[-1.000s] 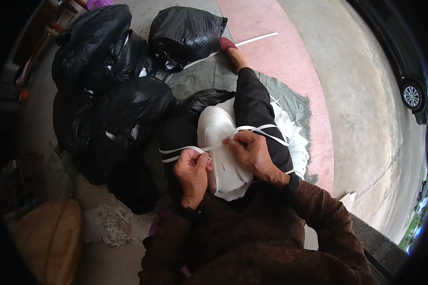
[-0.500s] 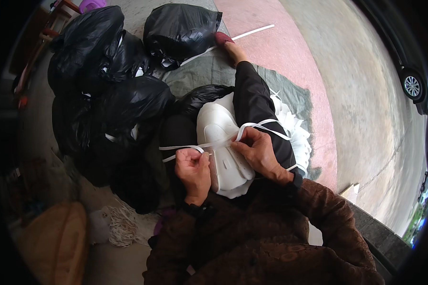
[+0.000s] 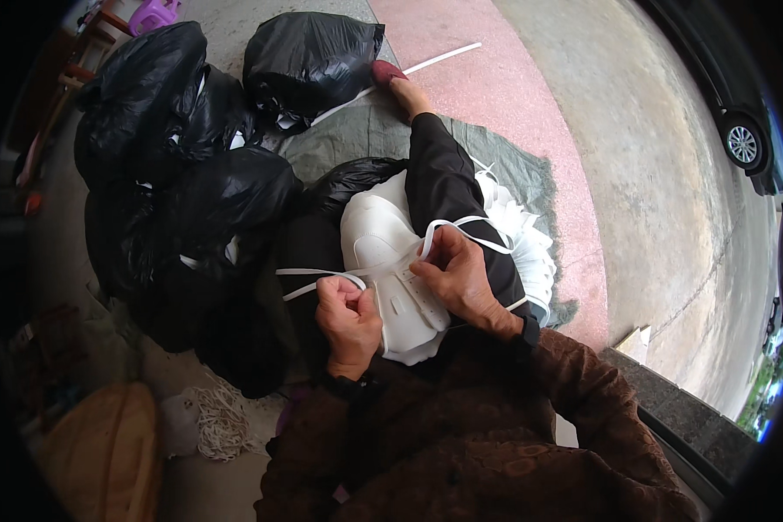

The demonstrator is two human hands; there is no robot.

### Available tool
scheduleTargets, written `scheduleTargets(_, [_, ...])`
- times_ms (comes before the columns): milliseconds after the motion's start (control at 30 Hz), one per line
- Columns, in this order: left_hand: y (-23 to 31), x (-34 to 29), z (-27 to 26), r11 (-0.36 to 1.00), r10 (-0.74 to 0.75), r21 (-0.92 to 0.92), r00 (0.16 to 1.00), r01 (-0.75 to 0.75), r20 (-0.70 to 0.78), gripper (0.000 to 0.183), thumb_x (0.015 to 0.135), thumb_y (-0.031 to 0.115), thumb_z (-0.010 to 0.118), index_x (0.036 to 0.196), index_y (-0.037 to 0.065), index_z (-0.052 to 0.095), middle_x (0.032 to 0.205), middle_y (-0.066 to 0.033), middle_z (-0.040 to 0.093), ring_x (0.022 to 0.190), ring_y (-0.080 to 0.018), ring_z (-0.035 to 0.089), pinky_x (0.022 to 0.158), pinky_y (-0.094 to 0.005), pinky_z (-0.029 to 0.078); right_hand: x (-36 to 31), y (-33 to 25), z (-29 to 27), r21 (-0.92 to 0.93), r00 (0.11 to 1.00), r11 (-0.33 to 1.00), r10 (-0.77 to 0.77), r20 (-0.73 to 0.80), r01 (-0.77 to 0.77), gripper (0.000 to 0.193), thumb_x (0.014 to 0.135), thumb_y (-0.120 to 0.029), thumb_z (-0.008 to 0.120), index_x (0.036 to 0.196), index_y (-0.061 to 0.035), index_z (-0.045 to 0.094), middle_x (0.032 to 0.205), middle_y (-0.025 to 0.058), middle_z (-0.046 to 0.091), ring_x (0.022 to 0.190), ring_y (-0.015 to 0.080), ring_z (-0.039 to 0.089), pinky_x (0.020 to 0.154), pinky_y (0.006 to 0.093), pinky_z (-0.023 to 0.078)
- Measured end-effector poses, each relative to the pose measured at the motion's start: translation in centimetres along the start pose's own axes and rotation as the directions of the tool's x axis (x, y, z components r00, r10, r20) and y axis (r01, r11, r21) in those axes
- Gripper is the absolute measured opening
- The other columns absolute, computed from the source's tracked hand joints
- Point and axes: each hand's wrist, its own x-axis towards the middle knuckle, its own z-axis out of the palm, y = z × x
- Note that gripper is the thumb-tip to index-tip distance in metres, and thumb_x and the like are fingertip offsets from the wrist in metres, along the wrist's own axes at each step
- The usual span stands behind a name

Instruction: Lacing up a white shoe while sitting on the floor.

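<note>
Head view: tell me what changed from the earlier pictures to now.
The view shifted, so most things sit farther left in it. Against the white shoe upper, the right hand has eased slightly right. Nothing was visibly grasped or released: it and the left hand still pinch white cord. The black bags stayed put.

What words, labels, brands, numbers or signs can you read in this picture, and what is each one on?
None: no text can be read anywhere in this view.
White shoe upper and white lace: no lettering that I can make out.
Black plastic bags: no legible print.
Dark car at the right edge: any marking is too small or blurred to read.
</note>
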Motion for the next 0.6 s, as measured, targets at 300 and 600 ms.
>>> scheduleTargets(300, [2.8,0.0,-1.4,0.975,-0.173,0.161,0.977,0.152,0.127,0.041,0.075,-0.005,0.067,0.109,0.001,0.045,0.077,-0.0118,0.058,0.065,-0.0291,0.060,0.066,-0.0388,0.051,1.4,-2.8,0.4,-0.343,0.981,0.923,-0.135,0.143,0.177,0.026,0.069,0.002,0.065,0.092,0.0021,0.052,0.073,0.0166,0.061,0.070,0.0318,0.064,0.065,0.0374,0.051])
scheduleTargets(600, [3.7,-0.6,-1.7,0.890,-0.113,0.455,0.961,-0.015,0.254,0.059,0.064,-0.004,0.063,0.118,0.000,0.042,0.081,-0.0143,0.058,0.071,-0.0341,0.061,0.071,-0.0431,0.050,1.3,-2.9,2.7,-0.432,0.916,0.819,-0.263,0.303,0.378,0.031,0.066,0.006,0.069,0.088,-0.0010,0.048,0.075,0.0179,0.059,0.069,0.0375,0.062,0.065,0.0407,0.050])
